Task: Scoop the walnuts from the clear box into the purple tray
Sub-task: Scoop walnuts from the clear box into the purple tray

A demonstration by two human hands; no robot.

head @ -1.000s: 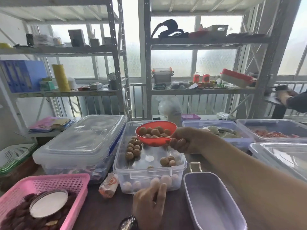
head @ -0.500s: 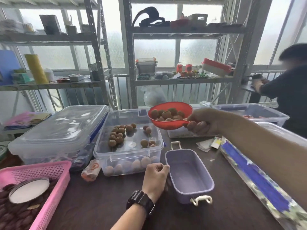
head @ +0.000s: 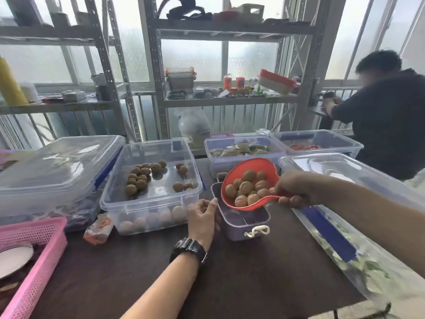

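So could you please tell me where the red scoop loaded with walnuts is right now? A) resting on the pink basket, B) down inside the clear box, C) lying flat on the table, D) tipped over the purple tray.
D: the right hand holds the red scoop, tilted, above the purple tray, walnuts inside.

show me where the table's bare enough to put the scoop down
Bare: dark tabletop in front of the purple tray, between the left forearm and the long clear box on the right. Crowded: the back row of boxes, and the pink basket.

left hand [head: 202, 218]: loosely curled, forearm extended | right hand [head: 292, 189]: fingers closed, apparently gripping, wrist tilted
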